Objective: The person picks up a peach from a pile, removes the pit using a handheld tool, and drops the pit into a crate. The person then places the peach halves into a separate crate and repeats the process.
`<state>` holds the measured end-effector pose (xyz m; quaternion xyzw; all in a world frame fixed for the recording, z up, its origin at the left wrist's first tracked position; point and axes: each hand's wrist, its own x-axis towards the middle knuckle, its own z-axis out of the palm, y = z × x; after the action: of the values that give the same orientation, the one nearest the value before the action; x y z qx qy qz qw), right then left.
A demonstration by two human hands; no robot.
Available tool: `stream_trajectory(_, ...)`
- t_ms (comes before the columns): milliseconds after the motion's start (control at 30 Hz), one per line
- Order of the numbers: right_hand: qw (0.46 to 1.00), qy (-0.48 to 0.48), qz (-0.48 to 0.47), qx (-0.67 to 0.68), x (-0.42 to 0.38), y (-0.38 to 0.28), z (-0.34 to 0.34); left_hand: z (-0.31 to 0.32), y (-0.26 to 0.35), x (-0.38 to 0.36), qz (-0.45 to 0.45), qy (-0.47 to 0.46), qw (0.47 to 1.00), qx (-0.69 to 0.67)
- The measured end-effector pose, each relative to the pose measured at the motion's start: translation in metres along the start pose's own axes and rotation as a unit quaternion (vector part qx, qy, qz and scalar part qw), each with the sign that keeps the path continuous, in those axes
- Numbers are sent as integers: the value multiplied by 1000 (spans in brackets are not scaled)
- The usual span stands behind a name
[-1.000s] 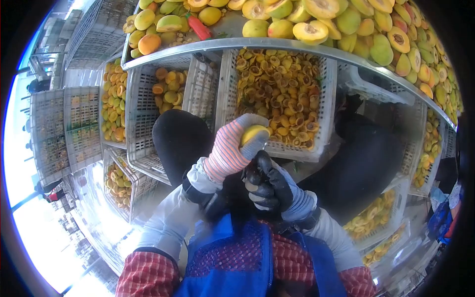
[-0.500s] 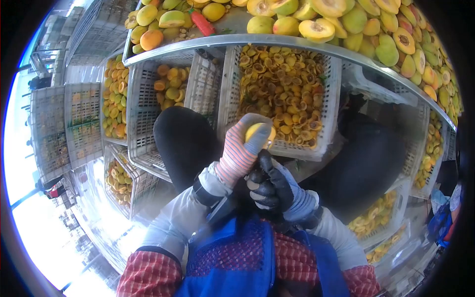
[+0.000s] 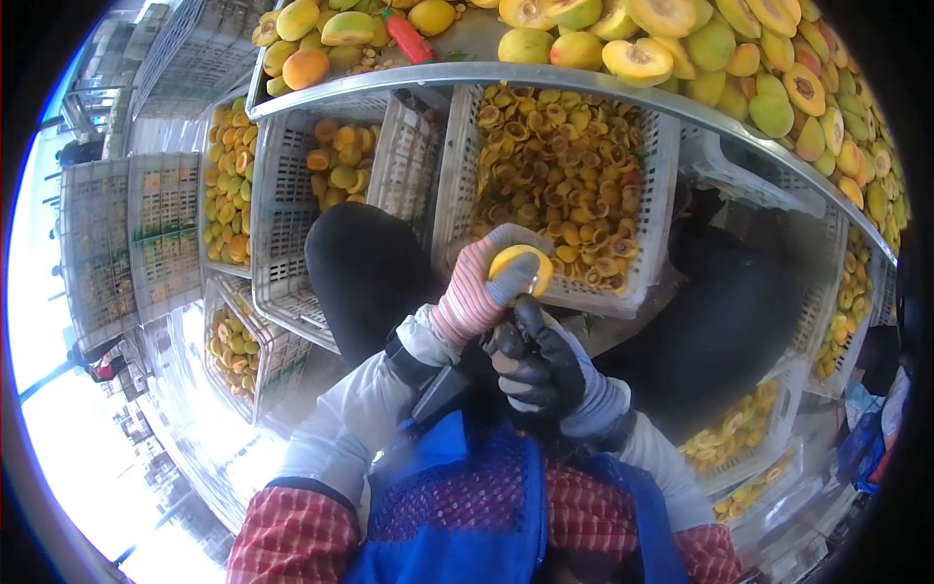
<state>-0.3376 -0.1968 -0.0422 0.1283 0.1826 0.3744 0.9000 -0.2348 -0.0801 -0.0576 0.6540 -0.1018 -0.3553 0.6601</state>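
Observation:
My left hand [image 3: 479, 285], in a striped glove with grey fingertips, is closed around a yellow peach half [image 3: 507, 261], its thumb lying across the fruit. Just below and to the right, my right hand [image 3: 547, 368] wears a black-coated glove, its fingers curled and its thumb up against the fruit. A small shiny spot shows by that thumb, but whatever the fist holds is mostly hidden. Under both hands stands a plastic crate [image 3: 658, 209] full of hollowed peach pieces [image 3: 559, 165].
A metal-rimmed table [image 3: 467, 73] across the top bears many peaches and a red-handled tool [image 3: 409, 37]. Left of my knee is a crate [image 3: 277, 209] with peach halves [image 3: 342, 161]. More fruit crates [image 3: 261, 365] stand at both sides.
My left hand has turned the peach half, so more of its yellow rim shows around the thumb. Both hands stay close together, and the view has shifted slightly.

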Motion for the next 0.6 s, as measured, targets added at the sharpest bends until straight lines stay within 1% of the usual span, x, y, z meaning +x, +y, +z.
stream_trajectory(33, 996, 60, -21, -60, -1, 0, 2, -2, -3, -1, 9, 4, 1000, 15)
stream_trajectory(67, 999, 29, -9, -33, 0, 0, -1, -3, -4, 0, 20, 7, 999, 31)
stream_trajectory(167, 997, -65, 24, 42, 3, 3, -8, 2, 1, -4, 7, 6, 999, -32)
stream_trajectory(233, 988, -122, 41, 84, 3, 3, -8, 4, 2, -3, -26, -3, 996, -81)
stream_trajectory(267, 988, -116, 40, 88, 2, 3, -8, 5, 1, -3, -41, -6, 993, -107)
stream_trajectory(333, 989, -110, 40, 96, 0, 3, -5, 4, 0, -2, -31, -14, 996, -81)
stream_trajectory(400, 1000, -20, 18, 2, -2, 2, 4, 4, 0, 0, -4, -17, 998, -54)
stream_trajectory(433, 999, 25, 5, -47, -4, 0, 6, 3, -2, 1, -4, -21, 998, -63)
stream_trajectory(500, 999, 17, 0, -49, -6, 1, 5, 1, -2, 0, -9, -29, 997, -78)
stream_trajectory(533, 999, 13, -2, -49, -6, 2, 5, 3, 0, -2, -18, -27, 993, -115)
stream_trajectory(600, 996, -87, 15, -2, -1, 5, 1, 14, 5, -7, -33, -26, 981, -190)
